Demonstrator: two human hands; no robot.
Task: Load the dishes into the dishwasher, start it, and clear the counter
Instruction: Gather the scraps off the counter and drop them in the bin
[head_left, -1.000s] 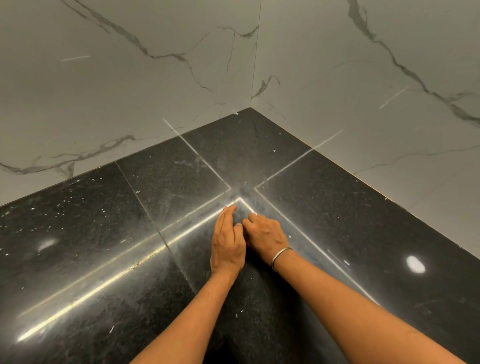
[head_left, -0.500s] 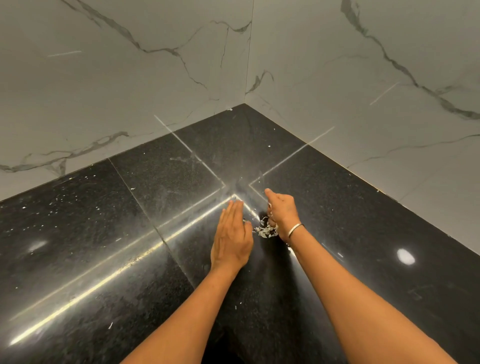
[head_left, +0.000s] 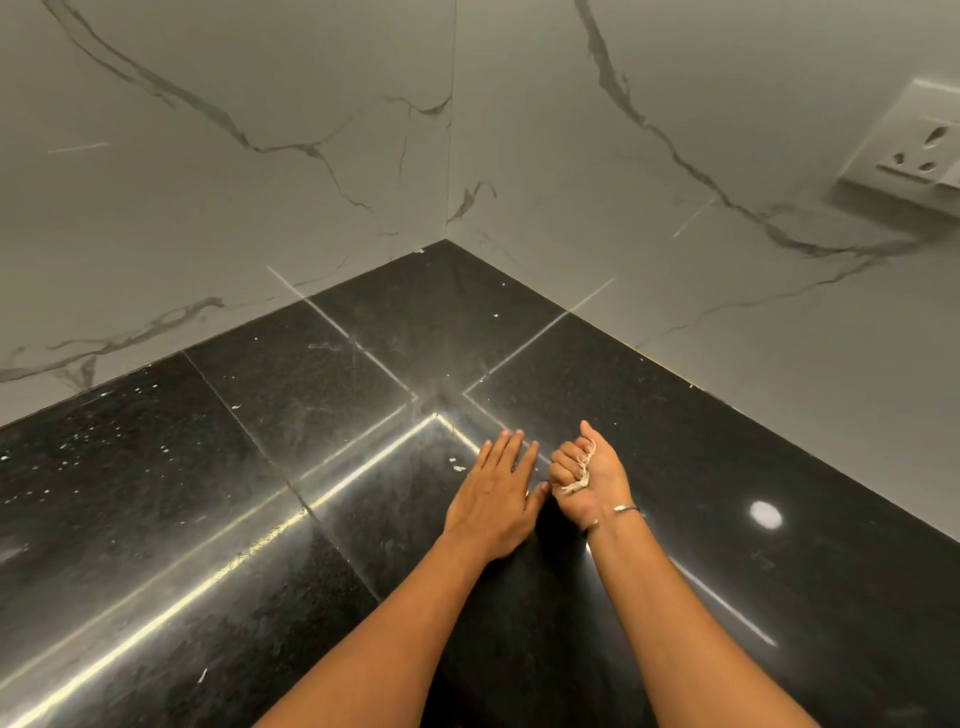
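Left hand (head_left: 491, 499) lies flat on the counter (head_left: 208, 519), fingers straight, holding nothing. Right hand (head_left: 589, 475) is just beside it, palm turned up, fingers curled round a pale clump of scraps (head_left: 577, 480). We see a thin bracelet (head_left: 626, 509) on that wrist. Both hands sit near the inner corner of the black stone counter. Small pale crumbs (head_left: 459, 465) lie just ahead of our left hand, with more specks toward the left. Marble walls (head_left: 260, 208) meet behind. A socket (head_left: 919, 156) sits on the right wall.
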